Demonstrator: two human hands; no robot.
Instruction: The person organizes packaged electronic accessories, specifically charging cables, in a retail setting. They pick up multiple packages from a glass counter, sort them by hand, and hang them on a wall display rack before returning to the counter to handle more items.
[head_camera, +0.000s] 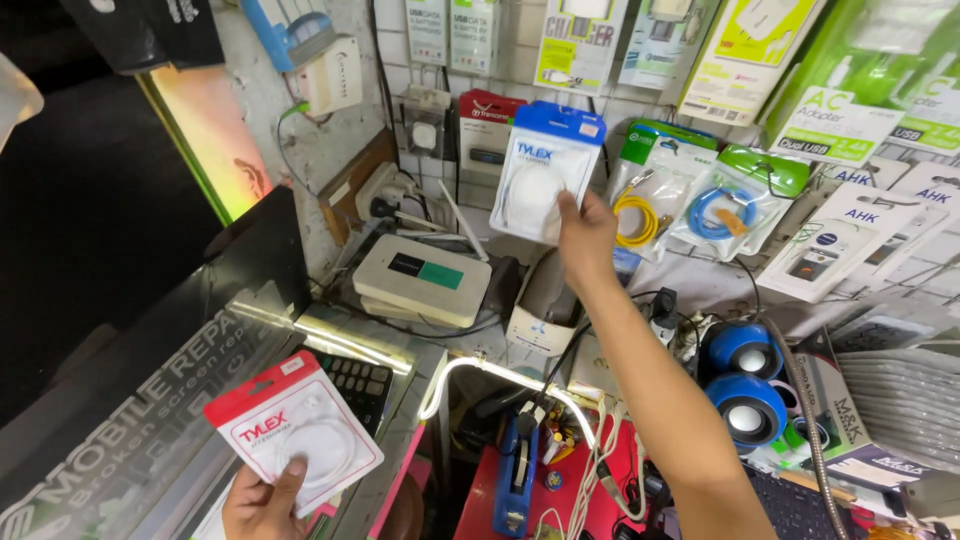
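- Right hand (585, 232) clamped on blue-topped white cable pouch (545, 170), raised against the wall display.
- Left hand (262, 502) grips red-topped white cable pouch (293, 432) above the counter's (400, 400) near-left edge.
- Step judged: pouch at the hanging rack; next move calls for aligning its hang-hole with a hook.

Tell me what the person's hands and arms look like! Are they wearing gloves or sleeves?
No gloves and no sleeves show. The right hand is bare, and its forearm is bare along the whole stretch in view, long and slim. The left hand is bare too; only its thumb, some fingers and part of the palm show at the bottom edge. No rings, watch or bracelets can be seen on either.
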